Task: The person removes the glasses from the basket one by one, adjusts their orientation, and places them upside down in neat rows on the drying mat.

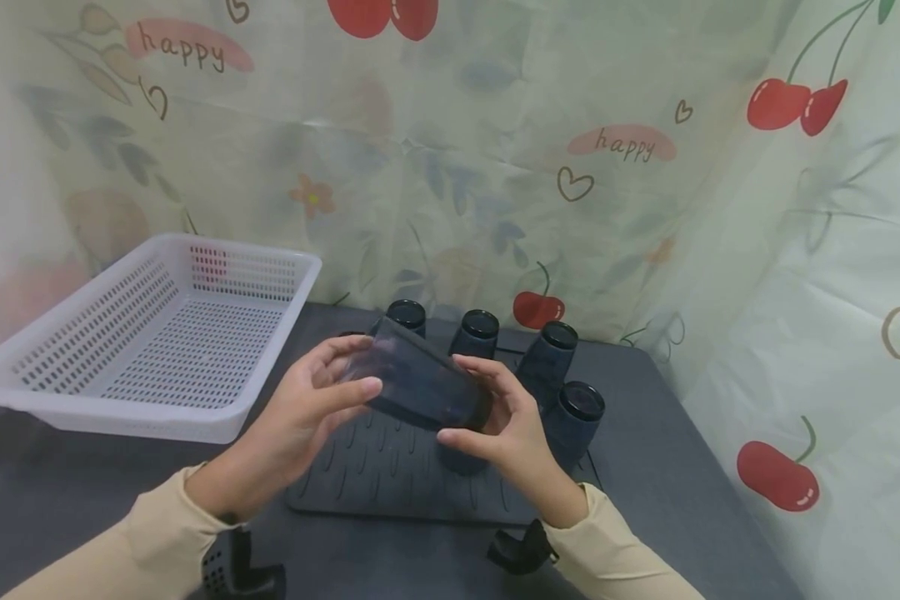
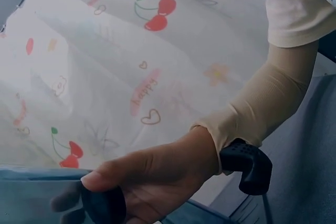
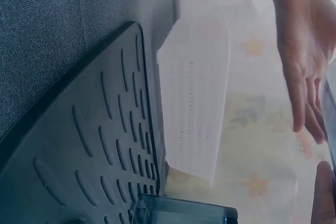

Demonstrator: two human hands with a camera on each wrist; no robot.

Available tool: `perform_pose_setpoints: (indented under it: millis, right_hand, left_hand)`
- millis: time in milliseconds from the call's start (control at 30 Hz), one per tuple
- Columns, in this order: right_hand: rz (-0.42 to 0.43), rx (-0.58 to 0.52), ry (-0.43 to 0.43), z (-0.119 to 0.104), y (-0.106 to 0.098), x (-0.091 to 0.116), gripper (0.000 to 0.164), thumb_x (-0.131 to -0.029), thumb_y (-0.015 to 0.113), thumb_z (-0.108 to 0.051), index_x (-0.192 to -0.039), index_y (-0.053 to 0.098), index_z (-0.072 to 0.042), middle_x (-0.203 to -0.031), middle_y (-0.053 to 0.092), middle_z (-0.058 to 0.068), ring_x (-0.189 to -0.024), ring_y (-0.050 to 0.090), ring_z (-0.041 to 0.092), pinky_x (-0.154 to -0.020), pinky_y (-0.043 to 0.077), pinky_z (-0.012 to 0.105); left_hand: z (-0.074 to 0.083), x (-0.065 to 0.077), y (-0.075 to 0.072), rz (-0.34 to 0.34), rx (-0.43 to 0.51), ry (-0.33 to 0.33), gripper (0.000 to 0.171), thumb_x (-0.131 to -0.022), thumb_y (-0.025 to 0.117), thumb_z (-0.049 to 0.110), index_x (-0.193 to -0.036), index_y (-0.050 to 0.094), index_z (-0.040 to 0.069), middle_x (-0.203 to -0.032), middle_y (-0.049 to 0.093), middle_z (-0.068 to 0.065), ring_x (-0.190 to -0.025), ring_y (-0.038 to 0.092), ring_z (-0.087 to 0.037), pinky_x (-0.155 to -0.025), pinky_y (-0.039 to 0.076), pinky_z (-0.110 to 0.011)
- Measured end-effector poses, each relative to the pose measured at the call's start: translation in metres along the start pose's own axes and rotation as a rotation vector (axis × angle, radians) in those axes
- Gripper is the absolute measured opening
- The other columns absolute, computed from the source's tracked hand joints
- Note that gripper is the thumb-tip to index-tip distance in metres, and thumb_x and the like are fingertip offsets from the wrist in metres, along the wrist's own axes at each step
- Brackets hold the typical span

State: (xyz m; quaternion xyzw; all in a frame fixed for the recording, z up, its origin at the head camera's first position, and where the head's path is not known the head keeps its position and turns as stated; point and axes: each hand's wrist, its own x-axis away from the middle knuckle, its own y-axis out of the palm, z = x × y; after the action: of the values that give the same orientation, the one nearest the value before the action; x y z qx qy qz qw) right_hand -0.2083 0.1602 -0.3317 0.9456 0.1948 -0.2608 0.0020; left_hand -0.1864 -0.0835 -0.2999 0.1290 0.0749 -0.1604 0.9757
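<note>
A dark, see-through drinking glass is tilted in the air above a black drying mat. The left hand holds its mouth end, thumb in front and fingers toward the far side. At the thick base, the right hand grips with curled fingers and thumb. That right hand also shows around the base in the left wrist view. In the right wrist view, the left hand appears beside the glass at the right edge.
Several dark glasses stand upside down on the mat, among them one glass at the right and one glass at the back. A white perforated basket sits at the left on the grey table. Behind hangs a printed curtain.
</note>
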Motion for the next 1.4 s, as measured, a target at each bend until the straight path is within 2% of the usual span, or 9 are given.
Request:
perform_pose_setpoints:
  millis: [100, 233, 300, 567, 733, 800, 967, 1167, 1400]
  right_hand:
    - [0.022, -0.005, 0.015, -0.002, -0.002, 0.000, 0.070, -0.075, 0.081, -0.002, -0.137, 0.047, -0.003, -0.133, 0.052, 0.006, -0.115, 0.057, 0.018, -0.088, 0.055, 0.033]
    - [0.033, -0.008, 0.030, -0.004, -0.004, 0.000, 0.068, -0.075, 0.080, 0.000, -0.135, 0.048, -0.003, -0.131, 0.053, 0.006, -0.112, 0.057, 0.020, -0.086, 0.056, 0.034]
    - [0.032, -0.010, 0.029, -0.005, -0.005, 0.000, 0.067, -0.075, 0.080, -0.001, -0.135, 0.048, -0.003, -0.131, 0.053, 0.006, -0.111, 0.058, 0.020, -0.086, 0.056, 0.034]
    - [0.088, -0.032, -0.026, -0.009, -0.004, 0.000, 0.064, -0.077, 0.078, -0.004, -0.134, 0.050, -0.013, -0.120, 0.057, 0.006, -0.102, 0.062, 0.019, -0.082, 0.058, 0.034]
    - [0.078, -0.043, -0.051, -0.013, -0.004, -0.001, 0.064, -0.079, 0.079, -0.009, -0.135, 0.050, -0.019, -0.120, 0.056, 0.004, -0.104, 0.059, 0.016, -0.079, 0.057, 0.029]
    - [0.053, -0.017, -0.045, -0.013, -0.003, 0.000, 0.065, -0.079, 0.079, -0.009, -0.137, 0.049, -0.017, -0.123, 0.056, 0.003, -0.108, 0.059, 0.015, -0.080, 0.056, 0.028]
    - [-0.016, 0.056, -0.008, -0.010, 0.004, 0.003, 0.070, -0.078, 0.079, -0.006, -0.139, 0.045, -0.008, -0.130, 0.053, 0.009, -0.116, 0.058, 0.017, -0.089, 0.055, 0.031]
    - [-0.057, 0.091, 0.051, -0.007, 0.013, 0.002, 0.071, -0.078, 0.080, -0.007, -0.139, 0.044, -0.010, -0.137, 0.048, 0.017, -0.117, 0.057, 0.016, -0.089, 0.055, 0.034]
    - [-0.019, 0.192, 0.169, -0.004, 0.019, 0.000, 0.070, -0.076, 0.081, -0.006, -0.137, 0.048, -0.016, -0.134, 0.051, 0.006, -0.116, 0.057, 0.019, -0.089, 0.054, 0.036]
  left_hand:
    - [-0.001, 0.000, -0.004, -0.022, -0.004, -0.027, 0.073, -0.088, 0.067, 0.017, -0.145, 0.025, 0.002, -0.156, 0.027, -0.018, -0.140, 0.032, -0.032, -0.111, 0.032, -0.054]
    - [0.000, 0.000, -0.006, -0.044, -0.019, -0.062, 0.072, -0.087, 0.067, 0.015, -0.145, 0.025, 0.003, -0.146, 0.039, -0.021, -0.126, 0.050, -0.023, -0.101, 0.045, -0.035]
    - [0.000, 0.000, -0.008, -0.058, -0.028, -0.071, 0.073, -0.087, 0.068, 0.016, -0.145, 0.025, 0.003, -0.142, 0.043, -0.021, -0.120, 0.054, -0.019, -0.098, 0.047, -0.030]
    - [-0.002, -0.001, -0.016, -0.125, -0.088, -0.091, 0.069, -0.088, 0.068, 0.016, -0.144, 0.029, 0.005, -0.136, 0.049, -0.016, -0.121, 0.052, -0.021, -0.099, 0.045, -0.034]
    - [-0.001, -0.001, -0.021, -0.179, -0.137, -0.068, 0.069, -0.091, 0.065, 0.018, -0.148, 0.027, 0.008, -0.150, 0.036, -0.018, -0.139, 0.034, -0.034, -0.109, 0.036, -0.049]
    - [0.001, -0.001, -0.024, -0.177, -0.162, -0.050, 0.067, -0.093, 0.063, 0.018, -0.148, 0.027, 0.008, -0.152, 0.033, -0.017, -0.142, 0.029, -0.035, -0.110, 0.035, -0.047]
    - [0.007, -0.002, -0.032, -0.113, -0.241, -0.021, 0.059, -0.093, 0.063, 0.015, -0.144, 0.034, 0.007, -0.145, 0.043, -0.014, -0.137, 0.039, -0.031, -0.102, 0.041, -0.030]
    - [0.009, -0.002, -0.042, -0.098, -0.357, 0.003, 0.046, -0.094, 0.062, 0.015, -0.135, 0.045, 0.001, -0.133, 0.055, -0.015, -0.121, 0.056, -0.019, -0.095, 0.048, -0.028]
    - [0.007, -0.002, -0.052, -0.121, -0.404, -0.023, 0.043, -0.094, 0.063, 0.017, -0.130, 0.049, 0.000, -0.122, 0.062, -0.010, -0.110, 0.062, -0.013, -0.094, 0.048, -0.028]
